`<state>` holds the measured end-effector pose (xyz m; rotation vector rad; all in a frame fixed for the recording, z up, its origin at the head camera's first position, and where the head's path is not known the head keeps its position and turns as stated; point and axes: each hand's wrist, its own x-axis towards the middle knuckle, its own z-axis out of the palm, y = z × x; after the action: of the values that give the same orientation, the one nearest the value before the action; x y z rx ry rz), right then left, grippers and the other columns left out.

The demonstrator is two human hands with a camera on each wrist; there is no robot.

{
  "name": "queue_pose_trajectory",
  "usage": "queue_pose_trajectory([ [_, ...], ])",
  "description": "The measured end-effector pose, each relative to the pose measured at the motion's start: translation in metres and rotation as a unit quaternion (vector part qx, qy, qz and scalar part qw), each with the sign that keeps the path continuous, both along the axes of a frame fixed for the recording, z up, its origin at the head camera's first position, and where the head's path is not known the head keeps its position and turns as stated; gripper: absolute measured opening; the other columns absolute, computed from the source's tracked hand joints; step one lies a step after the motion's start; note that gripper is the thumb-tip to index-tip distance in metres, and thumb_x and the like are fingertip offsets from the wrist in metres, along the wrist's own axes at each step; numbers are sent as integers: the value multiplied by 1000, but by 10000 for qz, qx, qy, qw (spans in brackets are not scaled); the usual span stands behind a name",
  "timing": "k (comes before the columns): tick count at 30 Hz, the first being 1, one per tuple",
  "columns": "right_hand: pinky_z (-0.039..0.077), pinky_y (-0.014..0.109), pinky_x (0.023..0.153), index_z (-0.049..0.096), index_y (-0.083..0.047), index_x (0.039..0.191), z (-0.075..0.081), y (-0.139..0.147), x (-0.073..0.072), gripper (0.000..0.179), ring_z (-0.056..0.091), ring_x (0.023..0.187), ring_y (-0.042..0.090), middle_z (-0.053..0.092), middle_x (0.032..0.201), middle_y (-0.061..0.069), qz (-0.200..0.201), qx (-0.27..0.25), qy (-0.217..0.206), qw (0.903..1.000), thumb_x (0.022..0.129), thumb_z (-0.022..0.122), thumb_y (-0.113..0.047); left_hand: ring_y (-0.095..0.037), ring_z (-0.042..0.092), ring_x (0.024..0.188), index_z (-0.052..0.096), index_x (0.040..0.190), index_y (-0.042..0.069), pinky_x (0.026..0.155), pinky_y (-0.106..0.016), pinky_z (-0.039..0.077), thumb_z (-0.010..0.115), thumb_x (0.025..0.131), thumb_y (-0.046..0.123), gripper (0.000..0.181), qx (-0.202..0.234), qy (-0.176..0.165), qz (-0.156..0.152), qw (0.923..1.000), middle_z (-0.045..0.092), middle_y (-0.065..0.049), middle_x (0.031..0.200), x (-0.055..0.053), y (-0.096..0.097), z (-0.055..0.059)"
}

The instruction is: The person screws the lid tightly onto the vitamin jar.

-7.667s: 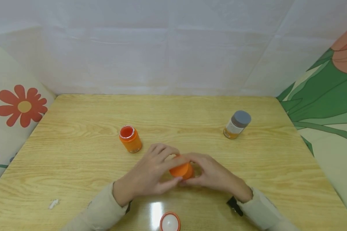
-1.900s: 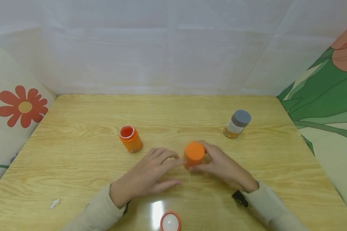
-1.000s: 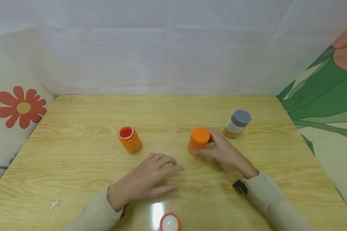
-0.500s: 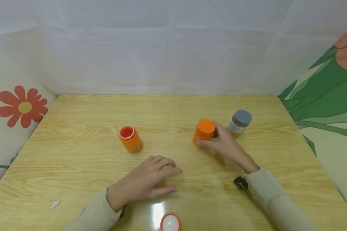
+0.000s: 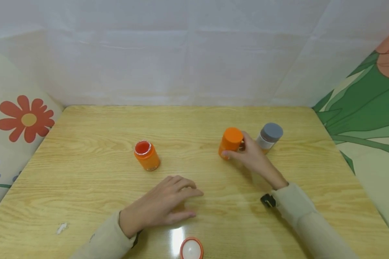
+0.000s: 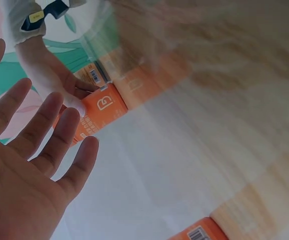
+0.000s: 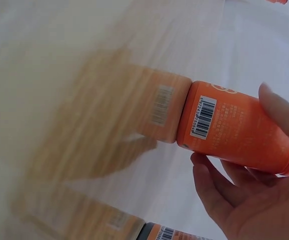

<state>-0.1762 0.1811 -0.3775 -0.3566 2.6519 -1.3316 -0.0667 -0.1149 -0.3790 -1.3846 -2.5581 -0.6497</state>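
My right hand [image 5: 254,154] holds an upright orange bottle [image 5: 228,145] with an orange cap, thumb on one side and fingers on the other. Its base meets its own reflection on the tabletop in the right wrist view, where a barcode shows on the orange bottle [image 7: 234,127]. Just right of that hand stands a bottle with a grey cap [image 5: 271,131], its lower part partly hidden by the hand. My left hand [image 5: 162,201] is over the middle front of the table with relaxed, spread fingers and nothing in them.
An uncapped orange jar [image 5: 147,156] with a silvery rim stands left of centre. A round lid [image 5: 191,249], white inside with an orange rim, lies at the front edge of view. A white wall sheet [image 5: 188,72] backs the wooden table [image 5: 94,126].
Earlier both hands were on the orange bottle near the middle front. The left hand has come off it, and the right hand has moved it back and right, beside the grey-capped bottle.
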Motion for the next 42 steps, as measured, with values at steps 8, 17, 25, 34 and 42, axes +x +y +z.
queue_pose_trajectory([
  [8,50,50,97,39,1,144,-1,-1,-5,72,56,119,37,54,138,23,-121,121,3,9999,86,77,-19,-13,56,114,62,129,22,96,-33,48,67,91,45,44,6,-60,-1,10000,62,4,123,2,-3,-3],
  [17,51,51,96,37,1,144,-1,-1,-7,71,57,119,38,53,137,24,-181,129,20,9997,87,76,-17,-14,56,115,62,129,22,95,-34,48,67,92,45,44,66,-49,-50,10000,63,2,123,2,-3,-6],
  [25,51,52,96,34,0,146,-1,0,-6,77,57,121,41,51,139,26,-210,-18,-132,9997,86,77,-18,-13,56,114,62,130,22,94,-33,48,64,93,46,44,34,-67,-40,10000,63,2,123,4,-4,-6],
  [34,47,56,103,25,0,151,0,3,3,91,52,127,47,42,147,28,-302,-196,-368,9987,85,79,-30,-12,56,113,62,129,23,93,-32,48,65,92,46,44,36,-14,-36,10000,62,4,123,6,-4,-6],
  [42,50,54,99,21,3,148,5,7,16,90,53,124,46,41,141,28,-451,-246,-277,9983,85,78,-29,-13,56,113,62,129,22,94,-33,48,67,91,46,45,58,95,-42,9999,63,4,122,6,-6,-8],
])
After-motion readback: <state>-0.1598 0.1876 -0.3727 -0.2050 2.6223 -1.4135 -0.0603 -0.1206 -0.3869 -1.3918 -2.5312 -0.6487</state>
